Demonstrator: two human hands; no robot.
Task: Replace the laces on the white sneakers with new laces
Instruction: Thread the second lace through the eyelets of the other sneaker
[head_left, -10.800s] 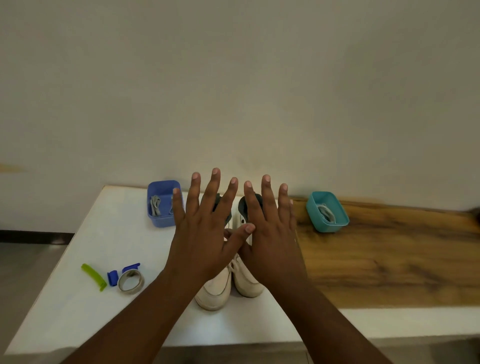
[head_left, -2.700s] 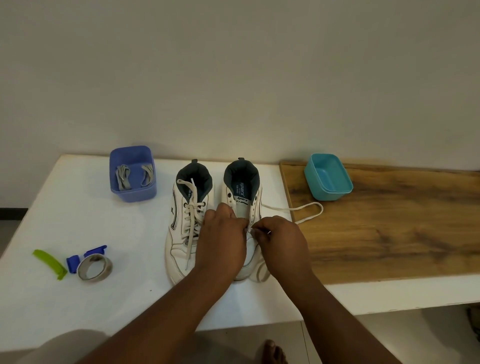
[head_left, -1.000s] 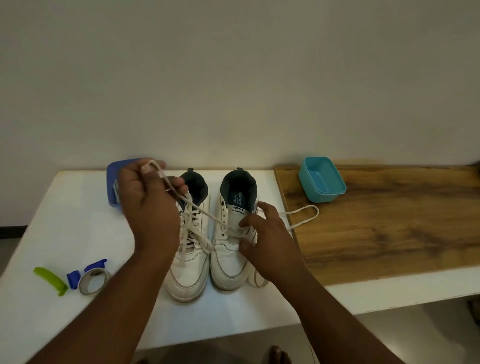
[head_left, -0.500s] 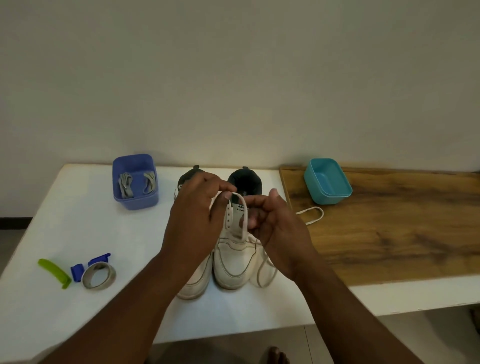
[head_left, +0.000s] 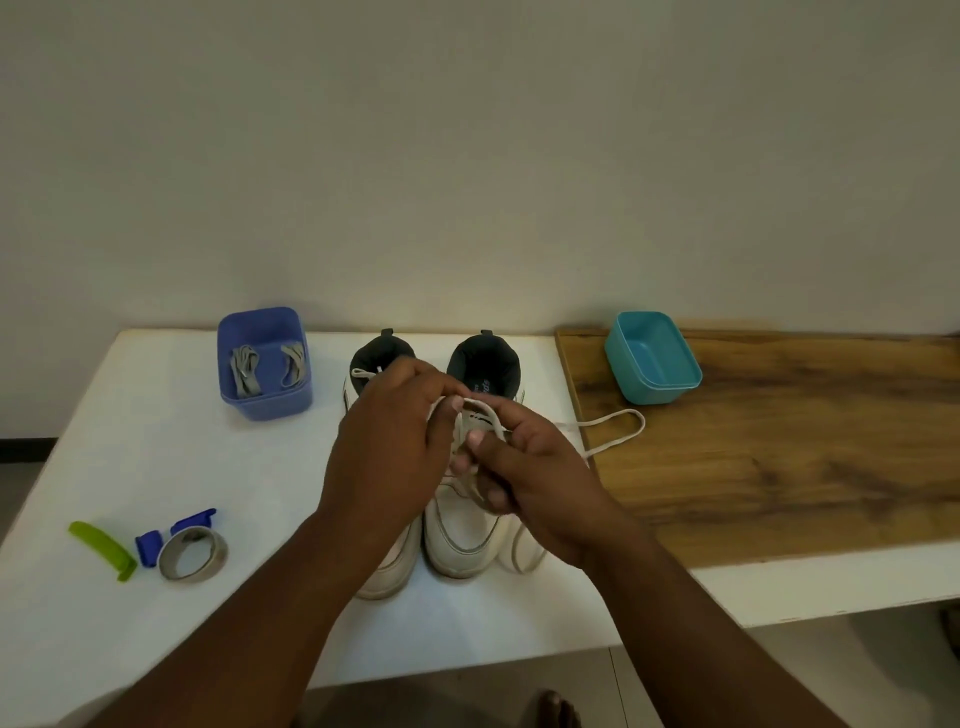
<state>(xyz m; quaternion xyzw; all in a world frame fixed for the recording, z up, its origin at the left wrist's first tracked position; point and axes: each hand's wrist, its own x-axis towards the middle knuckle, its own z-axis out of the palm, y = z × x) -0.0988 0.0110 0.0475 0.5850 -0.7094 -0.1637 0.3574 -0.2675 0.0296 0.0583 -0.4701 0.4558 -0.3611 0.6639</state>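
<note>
Two white sneakers stand side by side on the white table (head_left: 156, 457), toes toward me. Over the right sneaker (head_left: 462, 535) both my hands meet. My left hand (head_left: 387, 457) pinches a loop of its white lace (head_left: 613, 431) above the tongue. My right hand (head_left: 524, 478) grips the same lace just below, fingers curled. The lace's free end trails right onto the wooden board (head_left: 779, 441). The left sneaker (head_left: 382, 571) is mostly hidden under my left hand; its lacing shows near the collar. Grey laces (head_left: 244, 369) lie in a blue tub (head_left: 265, 400).
An empty teal tub (head_left: 652, 358) sits on the wooden board at the back. At the table's left front lie a green clip (head_left: 101, 545), a blue clip (head_left: 148, 545) and a roll of tape (head_left: 192, 552). A wall stands right behind the table.
Since a second ago, my left hand came down from the raised lace at the left and joined my right hand over the right sneaker. Both hands hold a lace loop.
</note>
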